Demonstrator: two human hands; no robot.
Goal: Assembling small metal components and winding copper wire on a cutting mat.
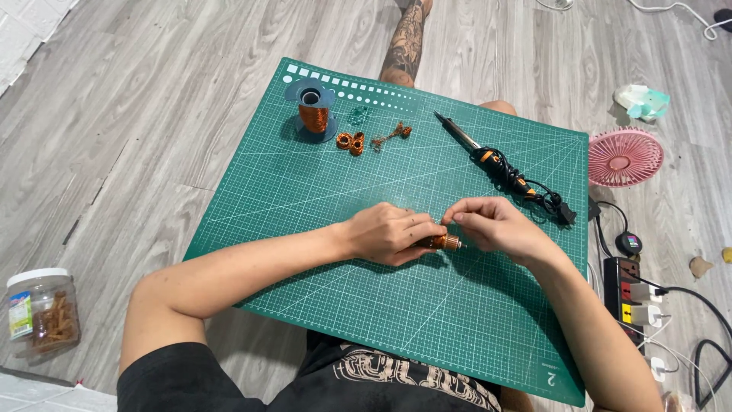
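Hands meet at mat (305, 198) centre: left hand (389, 233) clamps small copper-wound coil (446, 243), right hand (496, 225) pinches something fine at coil tip, likely wire. Best keep wire taut, turns tight. Wire spool (313, 113) near mat's far edge. Lidded jar (42, 309) off near-left corner holds brown sticks.

Most of the small copper-wound part (444, 243) is hidden inside the left hand (393, 233); only its end shows, and whether the right hand (492, 225) touches it or a thin wire is too fine to tell. The tiny green bits (358, 115) near the far edge of the cutting mat (305, 198) are too small to identify. The mat's near edge is covered by the person's shirt. The white cable (686, 11) and the black cable (713, 358) run off the picture's edges.
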